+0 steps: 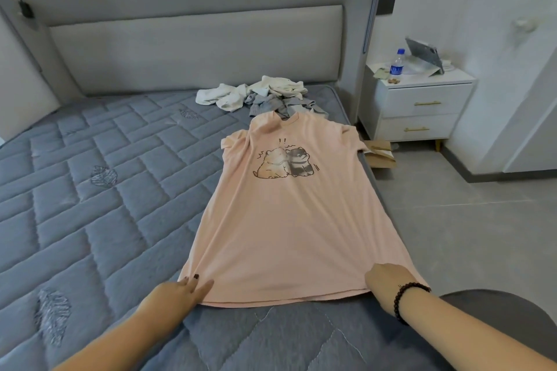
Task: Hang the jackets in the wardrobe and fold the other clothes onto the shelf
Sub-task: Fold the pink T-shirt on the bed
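While the grey quilted mattress fills the left and middle of the view, a pink T-shirt lies spread flat on it, front up, collar toward twelve o'clock. At twelve o'clock past the collar sits a heap of white and grey clothes. At two o'clock stands a white nightstand. The left hand pinches the hem's seven o'clock corner; the right hand, fingers curled, grips the five o'clock corner.

left hand pinching, right hand gripping — arms outstretched
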Action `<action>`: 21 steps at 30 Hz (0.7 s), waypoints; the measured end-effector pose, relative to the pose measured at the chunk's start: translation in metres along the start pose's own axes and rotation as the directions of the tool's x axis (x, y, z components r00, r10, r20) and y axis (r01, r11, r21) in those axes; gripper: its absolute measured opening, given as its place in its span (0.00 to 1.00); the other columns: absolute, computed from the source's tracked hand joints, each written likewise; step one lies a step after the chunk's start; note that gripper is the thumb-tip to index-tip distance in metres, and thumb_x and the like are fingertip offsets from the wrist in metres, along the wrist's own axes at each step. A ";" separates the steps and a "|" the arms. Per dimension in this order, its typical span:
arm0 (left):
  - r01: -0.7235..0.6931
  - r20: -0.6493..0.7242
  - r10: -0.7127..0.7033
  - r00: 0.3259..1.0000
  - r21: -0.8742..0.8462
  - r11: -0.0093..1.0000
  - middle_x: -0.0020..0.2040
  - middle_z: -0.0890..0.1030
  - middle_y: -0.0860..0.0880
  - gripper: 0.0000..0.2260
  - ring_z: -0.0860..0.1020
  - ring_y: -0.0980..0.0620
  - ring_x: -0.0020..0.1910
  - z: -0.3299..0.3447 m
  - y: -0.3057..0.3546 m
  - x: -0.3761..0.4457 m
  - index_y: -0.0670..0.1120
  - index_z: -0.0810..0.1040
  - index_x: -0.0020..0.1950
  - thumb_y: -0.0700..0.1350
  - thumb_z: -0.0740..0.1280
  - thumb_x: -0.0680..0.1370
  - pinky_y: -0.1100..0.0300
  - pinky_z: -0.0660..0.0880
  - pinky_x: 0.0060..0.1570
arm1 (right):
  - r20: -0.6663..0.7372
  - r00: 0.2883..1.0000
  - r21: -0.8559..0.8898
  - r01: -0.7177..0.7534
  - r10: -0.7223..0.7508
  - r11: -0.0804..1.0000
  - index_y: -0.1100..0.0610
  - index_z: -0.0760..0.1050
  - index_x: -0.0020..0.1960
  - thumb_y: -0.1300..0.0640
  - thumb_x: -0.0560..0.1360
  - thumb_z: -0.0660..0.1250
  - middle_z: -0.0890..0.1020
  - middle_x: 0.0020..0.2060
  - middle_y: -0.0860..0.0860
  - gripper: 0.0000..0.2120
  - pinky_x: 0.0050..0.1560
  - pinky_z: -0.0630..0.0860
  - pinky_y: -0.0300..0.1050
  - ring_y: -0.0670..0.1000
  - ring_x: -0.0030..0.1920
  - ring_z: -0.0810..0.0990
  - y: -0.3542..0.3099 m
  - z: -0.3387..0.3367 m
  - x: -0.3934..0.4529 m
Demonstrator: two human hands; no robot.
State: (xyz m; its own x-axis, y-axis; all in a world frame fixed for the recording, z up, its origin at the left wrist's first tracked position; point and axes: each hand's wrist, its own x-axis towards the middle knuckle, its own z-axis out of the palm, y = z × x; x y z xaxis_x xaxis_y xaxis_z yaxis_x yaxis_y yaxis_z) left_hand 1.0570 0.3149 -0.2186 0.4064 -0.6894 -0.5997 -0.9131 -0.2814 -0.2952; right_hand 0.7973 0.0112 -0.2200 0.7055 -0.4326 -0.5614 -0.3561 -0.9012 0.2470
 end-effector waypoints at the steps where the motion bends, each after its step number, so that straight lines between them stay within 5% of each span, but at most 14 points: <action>1: 0.000 0.019 0.000 1.000 0.007 1.000 0.79 0.54 0.42 0.35 0.68 0.44 0.71 -0.001 0.003 -0.001 0.51 0.39 0.80 0.38 0.58 0.81 0.51 0.71 0.66 | 0.016 1.000 0.005 0.004 -0.004 1.000 0.62 0.75 0.61 0.70 0.75 0.60 0.76 0.60 0.57 0.16 0.54 0.73 0.46 0.57 0.58 0.78 -0.001 0.002 -0.004; 4: -0.006 0.096 0.004 0.995 0.021 1.000 0.75 0.63 0.41 0.33 0.75 0.43 0.62 -0.006 0.010 0.001 0.50 0.43 0.80 0.39 0.60 0.81 0.52 0.75 0.59 | 0.068 0.997 0.017 0.020 -0.022 1.000 0.62 0.75 0.61 0.70 0.75 0.60 0.76 0.60 0.58 0.15 0.54 0.73 0.47 0.58 0.59 0.77 -0.005 0.007 -0.014; 8: 0.073 0.157 -0.062 0.986 -0.066 0.995 0.64 0.76 0.48 0.26 0.77 0.46 0.60 -0.046 0.010 0.014 0.52 0.64 0.74 0.46 0.64 0.76 0.57 0.74 0.56 | 0.161 0.987 0.016 0.024 -0.027 1.000 0.62 0.74 0.63 0.69 0.76 0.60 0.75 0.62 0.58 0.16 0.58 0.73 0.50 0.59 0.61 0.76 -0.015 0.005 -0.016; 12: 0.045 -0.144 -0.078 0.987 -0.220 0.974 0.64 0.77 0.49 0.18 0.77 0.48 0.60 -0.096 0.023 0.064 0.51 0.70 0.70 0.49 0.57 0.81 0.55 0.74 0.58 | 0.228 0.973 0.050 0.023 -0.033 0.998 0.59 0.73 0.62 0.61 0.76 0.62 0.76 0.60 0.56 0.15 0.52 0.72 0.48 0.58 0.58 0.77 -0.015 -0.013 -0.005; 14: -0.026 -0.303 -0.099 0.948 -0.384 0.923 0.66 0.76 0.50 0.19 0.75 0.48 0.63 -0.115 0.037 0.098 0.52 0.66 0.74 0.50 0.54 0.82 0.55 0.73 0.59 | 0.152 0.988 0.117 -0.008 -0.010 0.993 0.58 0.73 0.60 0.62 0.76 0.59 0.77 0.57 0.55 0.13 0.48 0.71 0.46 0.57 0.55 0.78 -0.013 -0.024 0.006; 17: -0.144 -0.386 -0.093 0.918 -0.541 0.828 0.78 0.61 0.49 0.23 0.60 0.49 0.76 -0.136 0.060 0.152 0.51 0.57 0.78 0.50 0.53 0.83 0.54 0.63 0.71 | -0.145 0.986 0.323 -0.030 0.081 0.946 0.56 0.70 0.61 0.62 0.77 0.55 0.76 0.58 0.54 0.14 0.46 0.70 0.44 0.55 0.56 0.76 -0.002 -0.034 0.038; 19: -0.178 -0.417 -0.068 0.906 -0.523 0.834 0.80 0.51 0.46 0.25 0.49 0.47 0.79 -0.151 0.073 0.189 0.48 0.52 0.79 0.52 0.51 0.84 0.52 0.53 0.76 | -0.297 0.948 0.441 0.033 0.112 0.897 0.57 0.63 0.70 0.62 0.78 0.53 0.68 0.68 0.55 0.21 0.58 0.70 0.46 0.54 0.68 0.67 0.011 -0.035 0.067; 21: -0.152 -0.394 -0.080 0.915 -0.523 0.839 0.80 0.45 0.44 0.26 0.42 0.44 0.79 -0.166 0.083 0.227 0.48 0.47 0.80 0.55 0.49 0.84 0.47 0.48 0.76 | -0.342 0.935 0.438 0.070 0.094 0.896 0.56 0.51 0.77 0.57 0.81 0.50 0.53 0.77 0.54 0.25 0.73 0.56 0.46 0.52 0.76 0.52 0.027 -0.032 0.096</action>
State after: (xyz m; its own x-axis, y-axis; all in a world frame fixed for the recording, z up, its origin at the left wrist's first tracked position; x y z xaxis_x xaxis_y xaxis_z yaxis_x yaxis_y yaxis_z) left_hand 1.0674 0.0246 -0.2559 0.4313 -0.8719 -0.2320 -0.8457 -0.4802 0.2328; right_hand 0.8752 -0.0551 -0.2418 0.8356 -0.4982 -0.2315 -0.5382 -0.8267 -0.1638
